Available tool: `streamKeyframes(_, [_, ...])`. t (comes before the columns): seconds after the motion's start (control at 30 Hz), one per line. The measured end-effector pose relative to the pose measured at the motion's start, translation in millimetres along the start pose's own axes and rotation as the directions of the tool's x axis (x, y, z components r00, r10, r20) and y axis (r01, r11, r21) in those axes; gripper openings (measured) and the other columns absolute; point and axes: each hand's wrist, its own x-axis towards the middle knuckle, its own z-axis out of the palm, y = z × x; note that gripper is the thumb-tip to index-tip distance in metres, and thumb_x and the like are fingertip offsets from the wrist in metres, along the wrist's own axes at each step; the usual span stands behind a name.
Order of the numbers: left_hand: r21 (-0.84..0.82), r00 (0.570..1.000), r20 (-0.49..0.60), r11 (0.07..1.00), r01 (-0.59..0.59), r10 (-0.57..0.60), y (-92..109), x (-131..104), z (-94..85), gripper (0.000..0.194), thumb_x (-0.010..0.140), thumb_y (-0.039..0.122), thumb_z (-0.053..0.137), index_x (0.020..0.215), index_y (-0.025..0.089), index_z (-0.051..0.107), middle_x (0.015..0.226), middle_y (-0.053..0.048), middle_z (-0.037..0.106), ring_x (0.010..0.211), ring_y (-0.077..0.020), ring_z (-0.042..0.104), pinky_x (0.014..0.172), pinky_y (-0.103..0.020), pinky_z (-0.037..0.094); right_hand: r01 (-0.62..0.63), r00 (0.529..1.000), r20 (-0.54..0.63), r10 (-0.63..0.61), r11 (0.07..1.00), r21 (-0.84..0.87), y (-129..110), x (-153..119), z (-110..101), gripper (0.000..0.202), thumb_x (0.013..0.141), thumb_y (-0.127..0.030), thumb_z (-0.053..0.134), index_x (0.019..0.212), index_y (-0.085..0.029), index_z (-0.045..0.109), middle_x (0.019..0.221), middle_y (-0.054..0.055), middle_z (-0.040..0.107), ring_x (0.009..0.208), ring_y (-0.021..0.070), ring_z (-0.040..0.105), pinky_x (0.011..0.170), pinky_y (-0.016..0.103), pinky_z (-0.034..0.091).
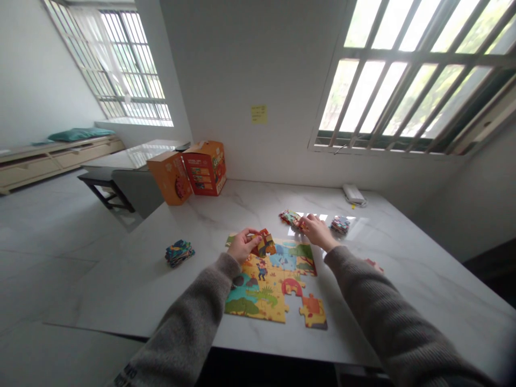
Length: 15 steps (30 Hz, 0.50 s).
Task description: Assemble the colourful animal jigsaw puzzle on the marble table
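A partly joined jigsaw puzzle (274, 285) with an animal scene lies on the white marbled table. Over its upper edge, my left hand (244, 244) is closed on a puzzle piece (266, 243) in orange, yellow and brown. My right hand (316, 230) reaches past the puzzle's top right, its fingertips at a pile of puzzle pieces (289, 217); whether they grip one is hidden. Close to the puzzle's lower right corner lies a joined group of pieces (313, 312), apart from the main part.
Another stack of pieces (340, 224) sits right of my right hand, and a dark blue-green stack (179, 252) lies at the left. Behind stand an orange box (171, 177) and a red puzzle box (206, 169). A white power strip (353, 193) rests by the wall.
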Motion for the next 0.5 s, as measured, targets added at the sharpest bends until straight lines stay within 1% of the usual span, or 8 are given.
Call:
streamKeyframes(0.13, [0.048, 0.999, 0.035, 0.999, -0.007, 0.006, 1, -3, 2.2, 0.065, 0.058, 0.06, 0.086, 0.092, 0.015, 0.056, 0.066, -0.002, 0.071, 0.052, -0.0183, 0.068, 0.047, -0.03, 0.058, -0.011, 0.997, -0.076, 0.016, 0.997, 0.076, -6, -4, -4, 0.019, 0.09, -0.023, 0.059, 0.106, -0.022, 0.068, 0.112, 0.013, 0.063, 0.107, 0.0293, 0.053, 0.089, 0.038, 0.04])
streamKeyframes(0.2, [0.065, 0.999, 0.042, 0.998, -0.014, 0.011, 0, -3, 3.4, 0.064, 0.057, 0.061, 0.087, 0.089, 0.015, 0.056, 0.065, -0.003, 0.071, 0.05, -0.0171, 0.066, 0.046, -0.028, 0.056, -0.004, 0.991, -0.13, 0.038, 0.969, 0.247, -18, -9, -9, 0.017, 0.092, -0.027, 0.056, 0.103, -0.022, 0.068, 0.105, 0.012, 0.065, 0.102, 0.0267, 0.056, 0.087, 0.036, 0.042])
streamKeyframes(0.23, [0.069, 0.999, 0.042, 0.997, -0.019, 0.016, 0, -4, 4.1, 0.063, 0.057, 0.06, 0.087, 0.088, 0.016, 0.055, 0.066, -0.003, 0.071, 0.05, -0.0167, 0.066, 0.046, -0.027, 0.056, 0.005, 0.991, -0.125, 0.046, 0.927, 0.376, -26, -13, -12, 0.018, 0.094, -0.029, 0.054, 0.102, -0.021, 0.067, 0.099, 0.01, 0.065, 0.094, 0.0242, 0.059, 0.083, 0.035, 0.044])
streamKeyframes(0.27, [0.07, 0.999, 0.044, 0.997, -0.023, 0.02, 0, -4, 5.0, 0.062, 0.057, 0.059, 0.087, 0.088, 0.016, 0.055, 0.068, -0.004, 0.072, 0.052, -0.0167, 0.067, 0.047, -0.027, 0.056, 0.014, 0.995, -0.092, 0.04, 0.851, 0.525, -36, -17, -15, 0.021, 0.095, -0.034, 0.052, 0.105, -0.021, 0.065, 0.091, 0.007, 0.065, 0.084, 0.0212, 0.06, 0.076, 0.032, 0.046])
streamKeyframes(0.33, [0.066, 0.998, 0.046, 0.997, -0.036, 0.033, 1, -6, 7.0, 0.06, 0.058, 0.056, 0.088, 0.087, 0.016, 0.056, 0.07, -0.004, 0.073, 0.055, -0.0171, 0.069, 0.05, -0.026, 0.055, -0.019, 0.996, 0.071, -0.06, 0.617, 0.787, -59, -29, -19, 0.031, 0.096, -0.044, 0.049, 0.115, -0.021, 0.059, 0.076, 0.001, 0.063, 0.065, 0.0166, 0.059, 0.062, 0.028, 0.046])
streamKeyframes(0.4, [0.071, 0.998, 0.051, 0.996, -0.046, 0.042, 2, -8, 9.2, 0.057, 0.058, 0.053, 0.089, 0.086, 0.016, 0.056, 0.069, -0.003, 0.072, 0.056, -0.0173, 0.069, 0.05, -0.025, 0.054, -0.056, 0.978, 0.136, -0.158, 0.43, 0.901, -81, -41, -21, 0.041, 0.092, -0.048, 0.057, 0.124, -0.022, 0.053, 0.076, -0.002, 0.063, 0.059, 0.0134, 0.058, 0.055, 0.025, 0.044])
streamKeyframes(0.43, [0.081, 0.998, 0.056, 0.996, -0.047, 0.042, 2, -9, 10.1, 0.056, 0.059, 0.052, 0.089, 0.085, 0.017, 0.056, 0.068, -0.002, 0.072, 0.055, -0.0171, 0.068, 0.049, -0.024, 0.053, -0.067, 0.973, 0.145, -0.179, 0.382, 0.922, -90, -47, -20, 0.044, 0.089, -0.049, 0.062, 0.122, -0.022, 0.053, 0.075, -0.003, 0.062, 0.058, 0.0124, 0.057, 0.052, 0.024, 0.043])
streamKeyframes(0.5, [0.105, 0.997, 0.068, 0.993, -0.047, 0.04, 1, -10, 10.7, 0.054, 0.059, 0.051, 0.089, 0.084, 0.017, 0.055, 0.064, -0.001, 0.07, 0.052, -0.0164, 0.067, 0.047, -0.023, 0.051, -0.089, 0.969, 0.16, -0.186, 0.342, 0.936, -103, -55, -17, 0.039, 0.084, -0.05, 0.069, 0.109, -0.021, 0.058, 0.071, -0.004, 0.062, 0.054, 0.0109, 0.055, 0.049, 0.023, 0.041])
